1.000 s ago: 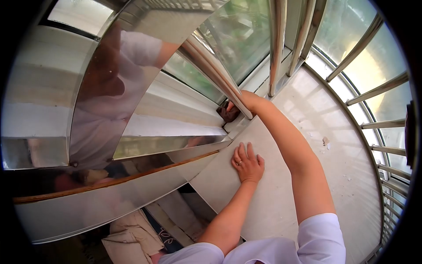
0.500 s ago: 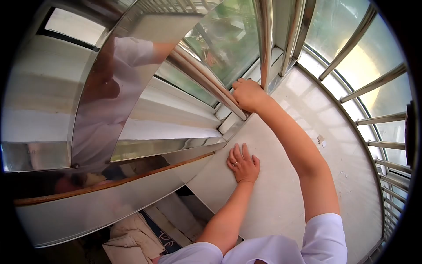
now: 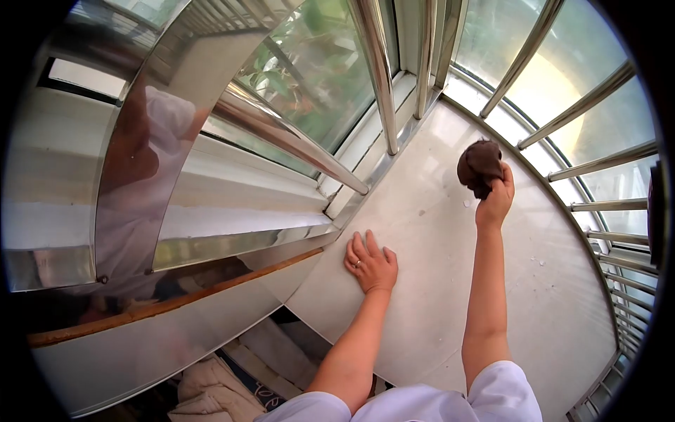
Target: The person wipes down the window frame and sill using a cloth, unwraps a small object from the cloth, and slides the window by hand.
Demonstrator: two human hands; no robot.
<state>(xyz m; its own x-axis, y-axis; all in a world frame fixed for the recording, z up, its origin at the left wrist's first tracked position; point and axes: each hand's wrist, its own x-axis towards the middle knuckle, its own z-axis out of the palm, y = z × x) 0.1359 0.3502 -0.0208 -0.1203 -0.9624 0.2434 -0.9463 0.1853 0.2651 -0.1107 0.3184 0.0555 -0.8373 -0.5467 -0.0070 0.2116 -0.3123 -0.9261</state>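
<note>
My right hand (image 3: pixel 496 200) grips a bunched dark brown cloth (image 3: pixel 480 167), held out over the far part of the pale board (image 3: pixel 429 309). Part of the cloth hangs left of the fingers. Whether it touches the board I cannot tell. My left hand (image 3: pixel 371 263) lies flat on the same board near its left edge, fingers spread, a ring on one finger. Small flakes of debris (image 3: pixel 540 262) are scattered on the board to the right of my right forearm.
Metal bars (image 3: pixel 376 70) stand before the window at the back left. More bars (image 3: pixel 589 105) curve along the right side. A shiny metal panel (image 3: pixel 133 176) rises at the left, above a ledge with a brown strip (image 3: pixel 176 298). Folded beige fabric (image 3: pixel 214 390) lies in the gap below.
My right hand has moved from the bars at the window corner rightward over the board, and the brown cloth now shows in it. My left hand stays on the board.
</note>
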